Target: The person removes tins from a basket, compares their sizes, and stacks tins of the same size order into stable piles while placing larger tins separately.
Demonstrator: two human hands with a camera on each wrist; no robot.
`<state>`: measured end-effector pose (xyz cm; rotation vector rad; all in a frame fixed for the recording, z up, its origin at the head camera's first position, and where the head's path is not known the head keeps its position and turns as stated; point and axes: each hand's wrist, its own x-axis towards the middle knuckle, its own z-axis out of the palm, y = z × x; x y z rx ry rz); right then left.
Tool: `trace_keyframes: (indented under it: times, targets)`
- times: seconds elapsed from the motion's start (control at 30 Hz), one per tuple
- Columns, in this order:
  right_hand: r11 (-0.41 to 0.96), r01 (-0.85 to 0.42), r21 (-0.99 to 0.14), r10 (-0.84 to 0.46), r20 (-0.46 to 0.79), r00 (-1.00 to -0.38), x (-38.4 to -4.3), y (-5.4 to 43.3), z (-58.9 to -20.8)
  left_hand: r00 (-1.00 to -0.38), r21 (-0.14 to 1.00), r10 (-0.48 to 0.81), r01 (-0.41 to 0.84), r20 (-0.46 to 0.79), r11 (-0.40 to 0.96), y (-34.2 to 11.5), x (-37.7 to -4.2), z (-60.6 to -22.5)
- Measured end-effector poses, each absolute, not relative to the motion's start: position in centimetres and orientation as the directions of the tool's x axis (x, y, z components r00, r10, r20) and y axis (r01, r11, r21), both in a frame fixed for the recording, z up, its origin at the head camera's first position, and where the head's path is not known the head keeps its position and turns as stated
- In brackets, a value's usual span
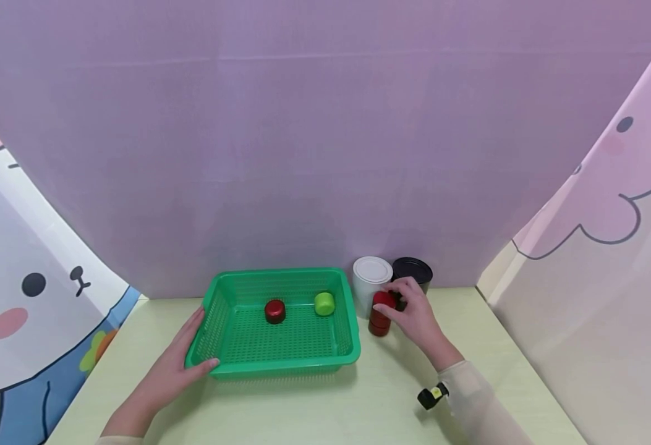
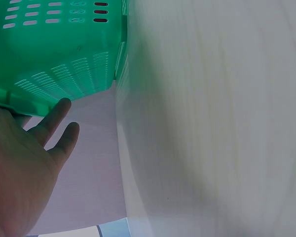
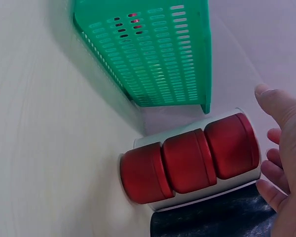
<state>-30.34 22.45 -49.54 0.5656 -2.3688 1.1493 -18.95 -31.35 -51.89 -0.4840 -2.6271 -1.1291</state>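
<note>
A green plastic basket (image 1: pixel 289 369) stands on the table, holding a red tin (image 1: pixel 275 311) and a lime-green tin (image 1: pixel 324 304). My left hand (image 1: pixel 177 358) rests against its left end, thumb on the front rim corner. In the left wrist view, two fingers (image 2: pixel 64 140) of that hand stretch out loosely spread below the rim. Right of the basket, three red tins (image 3: pixel 190 160) are stacked in a column. Around the top of this stack, my right hand (image 1: pixel 416 318) is spread, thumb and fingers apart; the right wrist view shows a gap between the fingertips and the top tin.
Close behind the red stack stands a white canister (image 1: pixel 372 272), with a black canister (image 1: pixel 412 269) to its right. A purple cloth wall (image 1: pixel 303 154) rises behind the table (image 1: pixel 280 414). Printed cloth panels flank both sides.
</note>
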Motion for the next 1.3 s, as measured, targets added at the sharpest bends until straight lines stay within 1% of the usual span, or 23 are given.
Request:
trace_keyframes:
  times: [0.2, 0.33, 0.47, 0.6, 0.7, 0.87, 0.97, 1.13, 1.3]
  targets:
    - [0.555, -0.559, -0.616, -0.167, 0.576, -0.8, -30.2, 22.2, -48.8, -0.923, 0.664, 0.196, 0.376, 0.332, 0.646, -31.3, -18.9, -51.9]
    - [0.526, -0.603, -0.599, -0.19, 0.608, -0.771, -30.2, 21.7, -48.2, -0.921, 0.662, 0.197, 0.38, 0.336, 0.646, -31.4, -19.0, -52.0]
    - [0.498, -0.626, -0.601, -0.215, 0.613, -0.76, -29.9, 20.8, -47.4, -0.922, 0.659, 0.197, 0.376, 0.332, 0.651, -31.5, -19.0, -52.1]
    - [0.499, -0.649, -0.574, -0.267, 0.611, -0.745, -29.7, 19.6, -47.1, -0.921, 0.656, 0.2, 0.379, 0.333, 0.653, -31.6, -19.1, -52.2]
    - [0.486, -0.679, -0.551, -0.33, 0.604, -0.726, -29.7, 18.5, -46.8, -0.92, 0.653, 0.202, 0.382, 0.336, 0.654, -31.6, -19.2, -52.3]
    - [0.469, -0.702, -0.535, -0.441, 0.547, -0.711, -29.8, 16.6, -46.0, -0.92, 0.65, 0.201, 0.381, 0.336, 0.658, -31.8, -19.3, -52.7]
    - [0.472, -0.692, -0.546, -0.49, 0.49, -0.721, -29.8, 15.3, -45.6, -0.914, 0.647, 0.203, 0.393, 0.35, 0.654, -31.8, -19.3, -52.7]
    - [0.495, -0.639, -0.589, -0.55, 0.358, -0.755, -30.2, 13.6, -45.5, -0.908, 0.65, 0.208, 0.407, 0.363, 0.642, -31.7, -19.1, -52.3]
    - [0.543, -0.642, -0.541, -0.61, 0.272, -0.745, -30.7, 12.3, -45.6, -0.911, 0.651, 0.205, 0.4, 0.357, 0.645, -31.5, -19.0, -52.2]
